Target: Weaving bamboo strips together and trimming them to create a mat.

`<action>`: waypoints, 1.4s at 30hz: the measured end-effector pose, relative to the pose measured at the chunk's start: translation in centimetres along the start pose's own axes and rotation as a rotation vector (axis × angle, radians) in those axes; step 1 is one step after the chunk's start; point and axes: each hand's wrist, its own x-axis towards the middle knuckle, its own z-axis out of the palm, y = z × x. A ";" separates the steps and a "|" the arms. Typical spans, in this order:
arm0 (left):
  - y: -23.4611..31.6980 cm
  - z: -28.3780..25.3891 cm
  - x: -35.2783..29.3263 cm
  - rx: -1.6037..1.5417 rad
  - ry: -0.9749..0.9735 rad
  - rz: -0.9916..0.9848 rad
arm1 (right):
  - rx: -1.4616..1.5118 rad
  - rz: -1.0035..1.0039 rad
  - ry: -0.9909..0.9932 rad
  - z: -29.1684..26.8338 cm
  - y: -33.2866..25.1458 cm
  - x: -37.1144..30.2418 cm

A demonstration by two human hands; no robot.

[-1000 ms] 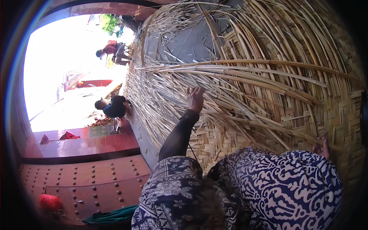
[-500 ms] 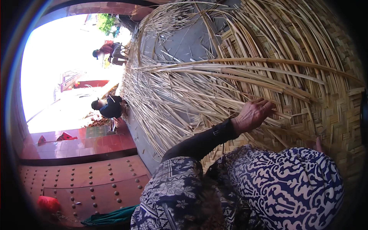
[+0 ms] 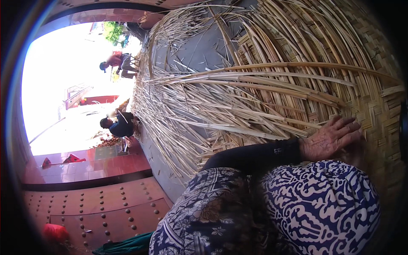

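Note:
My left hand, in a black sleeve, reaches across to the right over a woven bamboo mat. Its fingers are bent and close together; what lies under them is hidden. Just beyond the patterned cloth, my right hand shows only as a blurred part, under and beside the left one. Its fingers cannot be made out. Long pale split bamboo strips fan out from the mat, some ending near my left hand. A blue and white patterned cloth bulges in front of the hands and covers part of them.
Loose strips spread over the grey floor to the left. A studded reddish door and a green cloth stand at lower left. Outside the bright doorway are two people, one in dark clothes, one in red.
My left hand has moved right and slightly down, from the strip ends to beside my right hand. The patterned cloth and the strips have shifted only a little in the picture.

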 end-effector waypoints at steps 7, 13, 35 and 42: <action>-2.3 -2.9 -5.9 0.279 -0.039 -0.255 | -0.243 -0.764 -0.037 -28.8 -11.1 7.1; -2.7 -2.2 -5.2 0.299 -0.131 -0.262 | 0.264 -0.667 -0.103 -4.2 -10.1 -1.3; -1.6 -1.4 0.2 0.333 0.051 -0.201 | -0.029 -0.329 0.116 -5.2 -7.6 -0.8; -1.3 -0.8 2.1 -0.390 -0.632 -0.417 | -0.180 -0.741 0.144 -7.7 -10.2 -1.5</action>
